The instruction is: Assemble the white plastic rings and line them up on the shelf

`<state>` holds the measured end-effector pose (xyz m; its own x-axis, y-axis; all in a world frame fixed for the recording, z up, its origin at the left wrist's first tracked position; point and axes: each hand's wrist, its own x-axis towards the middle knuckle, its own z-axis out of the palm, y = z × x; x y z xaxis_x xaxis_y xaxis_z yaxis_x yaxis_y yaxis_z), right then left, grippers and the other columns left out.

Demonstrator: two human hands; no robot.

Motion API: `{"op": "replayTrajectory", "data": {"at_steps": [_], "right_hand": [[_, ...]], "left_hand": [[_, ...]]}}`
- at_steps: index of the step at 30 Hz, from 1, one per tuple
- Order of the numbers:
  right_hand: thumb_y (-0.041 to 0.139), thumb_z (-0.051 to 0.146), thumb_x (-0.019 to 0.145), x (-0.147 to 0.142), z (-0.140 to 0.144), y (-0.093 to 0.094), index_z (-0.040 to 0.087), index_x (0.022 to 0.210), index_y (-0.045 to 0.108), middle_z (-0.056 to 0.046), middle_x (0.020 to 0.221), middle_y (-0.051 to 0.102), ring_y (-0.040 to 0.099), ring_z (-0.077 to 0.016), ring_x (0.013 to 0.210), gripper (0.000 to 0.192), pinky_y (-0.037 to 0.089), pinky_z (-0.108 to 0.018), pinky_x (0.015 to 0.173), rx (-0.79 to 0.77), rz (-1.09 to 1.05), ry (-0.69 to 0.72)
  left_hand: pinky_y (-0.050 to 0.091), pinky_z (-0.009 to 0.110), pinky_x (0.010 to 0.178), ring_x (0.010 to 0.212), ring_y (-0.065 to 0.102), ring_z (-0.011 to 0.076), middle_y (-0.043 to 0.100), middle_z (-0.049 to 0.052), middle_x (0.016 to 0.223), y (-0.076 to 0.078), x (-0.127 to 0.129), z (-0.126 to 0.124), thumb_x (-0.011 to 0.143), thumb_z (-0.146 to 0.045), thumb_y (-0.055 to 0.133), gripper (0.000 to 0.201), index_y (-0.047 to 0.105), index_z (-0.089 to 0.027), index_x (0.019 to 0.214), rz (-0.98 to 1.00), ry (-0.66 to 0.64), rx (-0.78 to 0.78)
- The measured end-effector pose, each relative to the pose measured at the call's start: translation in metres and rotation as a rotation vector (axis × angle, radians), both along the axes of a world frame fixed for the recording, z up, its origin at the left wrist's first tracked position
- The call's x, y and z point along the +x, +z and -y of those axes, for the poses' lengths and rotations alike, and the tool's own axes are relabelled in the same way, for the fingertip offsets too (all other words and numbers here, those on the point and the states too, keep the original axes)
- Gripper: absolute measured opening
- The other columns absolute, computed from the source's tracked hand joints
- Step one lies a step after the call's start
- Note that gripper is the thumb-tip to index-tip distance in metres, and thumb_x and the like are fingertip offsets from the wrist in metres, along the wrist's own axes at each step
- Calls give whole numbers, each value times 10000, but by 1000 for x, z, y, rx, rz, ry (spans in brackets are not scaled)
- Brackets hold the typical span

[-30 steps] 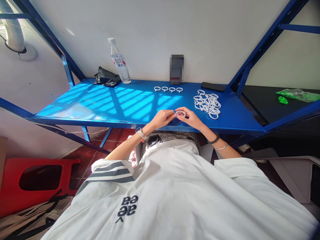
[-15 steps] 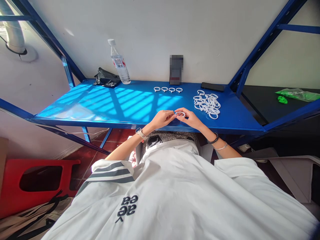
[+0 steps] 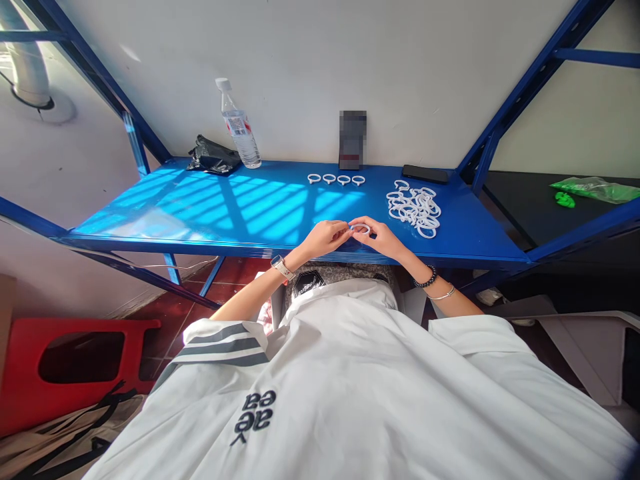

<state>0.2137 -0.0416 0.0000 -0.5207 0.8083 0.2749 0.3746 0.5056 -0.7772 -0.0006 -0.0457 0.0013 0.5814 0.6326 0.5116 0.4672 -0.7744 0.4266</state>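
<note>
A white plastic ring (image 3: 361,229) is held between my two hands above the front edge of the blue table (image 3: 240,230). My right hand (image 3: 379,236) is closed on the ring's right part, thumb below and index finger above. My left hand (image 3: 327,237) pinches at the ring's left side; its fingertips meet those of the right and hide that part. Farther back stands a row of several white rings (image 3: 343,180), each with a small stub at the bottom. To the right of my right hand lies a heap of similar white rings (image 3: 414,210).
At the back of the table are a black plastic bag (image 3: 214,157), a water bottle (image 3: 241,127), a dark pixelated box (image 3: 353,140) and a black phone (image 3: 425,174). Blue metal posts (image 3: 520,83) frame both sides. A red stool (image 3: 85,360) stands at lower left.
</note>
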Motion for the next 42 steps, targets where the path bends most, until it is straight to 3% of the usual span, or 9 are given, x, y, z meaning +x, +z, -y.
{"op": "replayTrajectory", "data": {"at_steps": [26,42], "right_hand": [[574,547,893,-2,2,3,224,1134,634,-89,1019,722,690,-235,906,407,547,-320,691,30,13,3],[566,555,891,-1,1,2,223,1140,626,-96,1034,716,681,-248,936,419,545,-330,706,29,24,-12]], "left_hand": [[261,269,530,513,367,108,510,16,627,3,0,2,1017,-490,322,470,453,-178,691,-25,-6,-9],[259,263,532,520,396,119,534,29,645,-3,-1,-2,1028,-504,300,489,490,-176,719,-71,7,37]]}}
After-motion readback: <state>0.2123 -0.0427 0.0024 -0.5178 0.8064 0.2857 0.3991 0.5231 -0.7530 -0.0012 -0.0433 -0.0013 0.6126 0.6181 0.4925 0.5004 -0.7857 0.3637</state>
